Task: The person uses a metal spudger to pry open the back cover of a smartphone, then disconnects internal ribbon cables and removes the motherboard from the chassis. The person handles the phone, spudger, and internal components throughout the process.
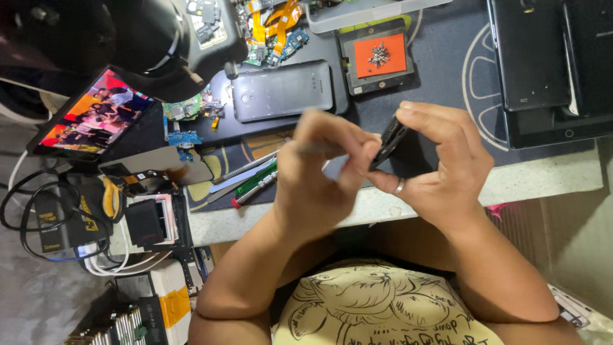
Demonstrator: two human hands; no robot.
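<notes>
1. Black and slim, the small phone part (387,142) sits edge-on above the counter (549,182) edge, pinched by the right hand (440,169) between thumb and fingers.
2. Blurred, the left hand (316,172) has its fingertips closed on the part's near end; whether it holds a tool, I cannot tell.
3. A slip of either grip could drop the part off the counter edge.
4. Prying hard might crack it.
</notes>
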